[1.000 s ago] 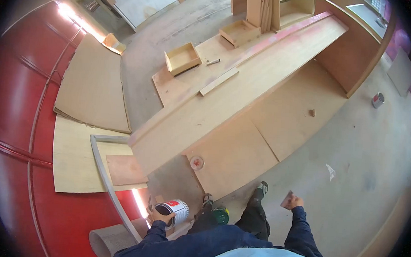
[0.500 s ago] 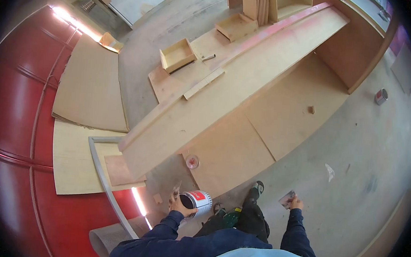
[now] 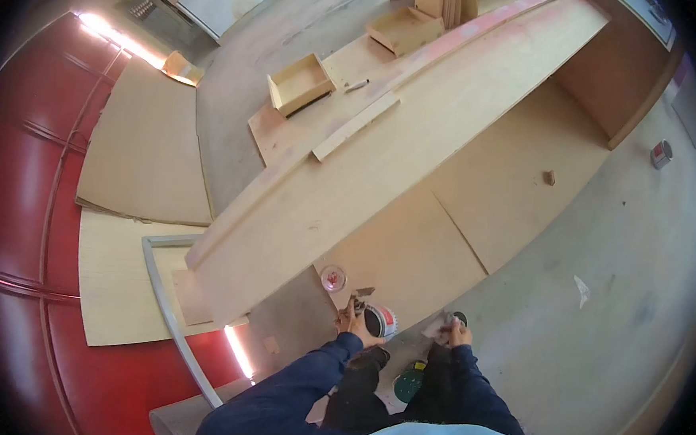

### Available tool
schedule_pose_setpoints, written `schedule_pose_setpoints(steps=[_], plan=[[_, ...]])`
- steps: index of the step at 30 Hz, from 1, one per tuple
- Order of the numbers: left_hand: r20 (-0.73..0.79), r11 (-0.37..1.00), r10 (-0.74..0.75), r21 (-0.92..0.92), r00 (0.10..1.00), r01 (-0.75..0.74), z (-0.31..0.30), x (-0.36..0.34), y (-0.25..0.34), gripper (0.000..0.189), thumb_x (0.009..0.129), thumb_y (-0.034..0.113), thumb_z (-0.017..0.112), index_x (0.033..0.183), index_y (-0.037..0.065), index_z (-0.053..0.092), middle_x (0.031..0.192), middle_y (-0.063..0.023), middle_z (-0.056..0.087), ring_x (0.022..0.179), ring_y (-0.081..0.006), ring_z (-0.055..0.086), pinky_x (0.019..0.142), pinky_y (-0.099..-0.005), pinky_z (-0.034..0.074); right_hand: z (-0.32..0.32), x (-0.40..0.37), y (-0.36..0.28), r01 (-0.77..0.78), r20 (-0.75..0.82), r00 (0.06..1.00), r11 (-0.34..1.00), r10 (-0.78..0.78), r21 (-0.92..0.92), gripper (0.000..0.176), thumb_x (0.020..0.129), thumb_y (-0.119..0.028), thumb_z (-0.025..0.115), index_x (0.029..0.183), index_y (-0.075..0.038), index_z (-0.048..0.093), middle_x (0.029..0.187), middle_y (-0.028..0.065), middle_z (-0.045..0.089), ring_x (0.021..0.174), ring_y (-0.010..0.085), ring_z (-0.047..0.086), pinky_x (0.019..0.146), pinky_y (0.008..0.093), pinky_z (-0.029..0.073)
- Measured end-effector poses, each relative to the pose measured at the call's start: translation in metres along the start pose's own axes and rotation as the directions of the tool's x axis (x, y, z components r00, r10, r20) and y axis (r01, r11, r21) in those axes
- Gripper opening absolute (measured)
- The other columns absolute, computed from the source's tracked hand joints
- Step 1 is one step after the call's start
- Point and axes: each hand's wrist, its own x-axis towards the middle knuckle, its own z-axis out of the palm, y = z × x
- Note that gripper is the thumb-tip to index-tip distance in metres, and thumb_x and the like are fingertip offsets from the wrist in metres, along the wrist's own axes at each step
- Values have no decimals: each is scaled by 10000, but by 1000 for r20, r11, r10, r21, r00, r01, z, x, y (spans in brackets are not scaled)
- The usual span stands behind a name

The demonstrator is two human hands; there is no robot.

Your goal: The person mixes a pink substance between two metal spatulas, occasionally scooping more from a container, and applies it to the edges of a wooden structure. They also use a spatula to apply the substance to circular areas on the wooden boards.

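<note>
My left hand (image 3: 351, 324) is closed on a paint can (image 3: 388, 322) with a red and white label, tilted so that its dark open mouth faces the hand. A flat dark blade (image 3: 366, 291), like a putty knife's, sticks out above the fingers of that hand. My right hand (image 3: 458, 333) pinches a small flat sheet (image 3: 437, 328), pale and blurred, just right of the can. Close beyond the left hand, a round clear tub (image 3: 333, 279) with something red inside rests on the wooden panel's corner.
A long wooden cabinet frame (image 3: 417, 134) lies across the floor ahead, with a loose strip (image 3: 356, 129) on it. Drawers (image 3: 300, 85) stand behind. Another can (image 3: 661, 154) is on the floor at right. A grey metal frame (image 3: 168, 310) leans at left; a green container (image 3: 410, 382) sits between my legs.
My left hand has carried the can forward and to the right. The right hand has come inward with the sheet, so both hands are closer together. The view has shifted slightly.
</note>
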Motion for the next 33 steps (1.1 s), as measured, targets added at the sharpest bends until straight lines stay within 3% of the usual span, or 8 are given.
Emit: schedule_pose_setpoints(steps=[4,10,12,13,16,22,28,33], plan=[[110,985,103,-150,989,-86,52,63,-8,1068,473,551,840,1398,220,422,1536,-158,45,1317,-487,218,1046,-610,302,28,26,-23,53,-74,996,995,-47,80,631,978,-516,376,842,-32,758,716,112,704,586,186,602,600,317,487],[187,952,3,300,982,-60,27,112,67,1133,479,539,846,1434,147,379,1570,-105,62,1327,-384,296,1070,-504,331,79,129,83,-31,-197,979,991,56,131,613,969,-522,381,894,-42,755,734,93,707,599,166,605,602,334,490],[218,931,58,341,974,-131,27,140,81,1139,484,553,835,1436,129,376,1550,-127,46,1312,-410,270,1054,-527,322,79,160,63,160,-298,932,972,-206,-173,624,965,-540,377,894,-45,752,761,110,703,657,195,636,662,332,498],[231,920,80,357,970,-161,29,149,83,1142,486,560,829,1436,121,374,1541,-138,38,1304,-422,257,1047,-538,318,53,156,-2,2,-91,996,999,-6,-48,643,960,-558,375,901,-38,749,777,129,700,691,209,646,699,326,497],[281,901,116,374,953,-220,62,197,82,1185,474,584,816,1450,112,339,1523,-162,10,1292,-445,240,1036,-549,319,48,186,-60,249,-158,960,961,-229,121,633,970,-536,381,924,-20,744,790,128,703,694,196,637,710,320,495],[143,830,416,345,898,-439,103,241,74,1221,460,530,830,1474,143,272,1515,-169,88,1270,-474,251,979,-594,336,55,190,-123,230,-37,972,897,-233,378,616,985,-508,377,956,-8,736,818,118,709,708,178,639,716,301,493],[132,826,412,364,901,-431,122,256,83,1251,437,518,847,1477,126,272,1542,-117,68,1330,-521,211,1020,-651,284,65,187,-134,486,20,873,865,-488,-125,593,982,-507,421,974,0,726,773,87,689,676,148,601,660,298,482],[-150,821,564,210,812,-531,133,278,49,1297,406,644,841,1464,123,301,1523,-144,184,1339,-501,220,1013,-692,252,73,181,-138,719,-32,688,676,-725,162,553,952,-501,511,888,18,692,618,90,620,564,157,601,541,328,478]])
